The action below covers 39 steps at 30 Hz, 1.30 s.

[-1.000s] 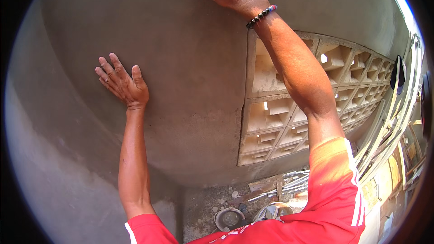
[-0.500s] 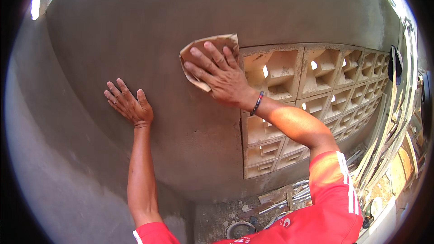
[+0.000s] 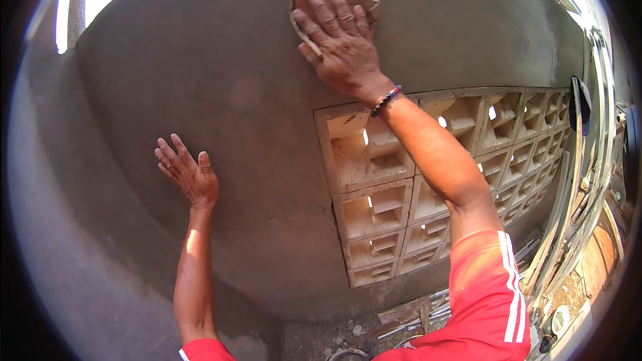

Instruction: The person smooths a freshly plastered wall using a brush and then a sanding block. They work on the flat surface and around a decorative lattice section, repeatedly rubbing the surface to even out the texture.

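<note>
My right hand [image 3: 346, 53] lies with fingers stretched over a folded piece of brown, cardboard-like sheet [image 3: 369, 1], pressing it to the grey plastered wall [image 3: 261, 47]. The sheet's pale, bent edges stick out above the fingertips and beside the thumb; most of it is hidden under the palm. This hand is above the top left corner of a panel of cream vent blocks [image 3: 369, 190]. Lower and to the left, my left hand [image 3: 190, 172] is open, fingers up and thumb apart, holding nothing. It is at the wall surface; whether the palm touches cannot be told.
An adjoining wall [image 3: 73, 227] meets this one at the left. Long pale strips [image 3: 605, 113] lean at the far right, near a dark cap [image 3: 580, 103]. Rubble, boards and a bucket [image 3: 349, 355] are on the ground below. Bright gaps show at the upper corners.
My right hand has slid the brown sheet upward and a little right over the wall, from beside the vent blocks to above them. The left hand has stayed nearly in place; the view has shifted.
</note>
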Motion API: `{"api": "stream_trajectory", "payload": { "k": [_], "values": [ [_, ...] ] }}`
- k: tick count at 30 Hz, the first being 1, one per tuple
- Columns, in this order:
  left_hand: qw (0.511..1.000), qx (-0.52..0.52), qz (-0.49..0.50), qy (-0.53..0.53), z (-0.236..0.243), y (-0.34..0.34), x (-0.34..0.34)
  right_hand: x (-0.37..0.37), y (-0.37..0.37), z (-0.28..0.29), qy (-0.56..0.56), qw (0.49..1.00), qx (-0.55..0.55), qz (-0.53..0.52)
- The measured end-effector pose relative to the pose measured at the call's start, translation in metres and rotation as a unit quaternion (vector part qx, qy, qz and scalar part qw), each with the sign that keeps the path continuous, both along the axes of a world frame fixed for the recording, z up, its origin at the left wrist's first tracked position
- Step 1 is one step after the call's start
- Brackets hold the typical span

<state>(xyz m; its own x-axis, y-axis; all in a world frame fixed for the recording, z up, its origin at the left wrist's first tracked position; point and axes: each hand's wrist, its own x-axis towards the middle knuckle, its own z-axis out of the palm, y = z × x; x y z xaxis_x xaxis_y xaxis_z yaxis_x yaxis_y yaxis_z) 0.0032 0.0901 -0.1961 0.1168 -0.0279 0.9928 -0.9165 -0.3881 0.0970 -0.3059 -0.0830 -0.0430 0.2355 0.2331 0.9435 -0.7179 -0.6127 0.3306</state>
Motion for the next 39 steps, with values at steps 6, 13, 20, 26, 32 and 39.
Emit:
{"api": "stream_trajectory", "payload": {
  "k": [6, 13, 20, 26, 32, 39],
  "values": [
    [0.996, -0.073, 0.007, 0.058, 0.039, -0.062, -0.065, -0.236, -0.133, 0.069, -0.36, 0.919, 0.158, -0.039],
    [0.995, -0.078, 0.01, 0.058, 0.038, -0.059, -0.061, 0.005, -0.011, 0.102, -0.145, 0.986, 0.084, 0.019],
    [0.992, -0.095, -0.073, 0.041, 0.054, -0.076, -0.108, 0.125, 0.031, 0.061, 0.138, 0.985, -0.1, 0.022],
    [0.997, -0.066, 0.021, 0.027, 0.066, -0.066, -0.098, -0.113, -0.053, 0.154, -0.127, 0.988, 0.089, -0.019],
    [0.995, -0.093, -0.017, 0.042, 0.065, -0.093, -0.123, -0.318, -0.179, 0.132, -0.416, 0.891, 0.172, -0.063],
    [0.995, -0.099, -0.001, 0.025, 0.058, -0.092, -0.106, 0.026, -0.008, 0.049, -0.003, 0.998, -0.041, 0.055]
  ]
}}
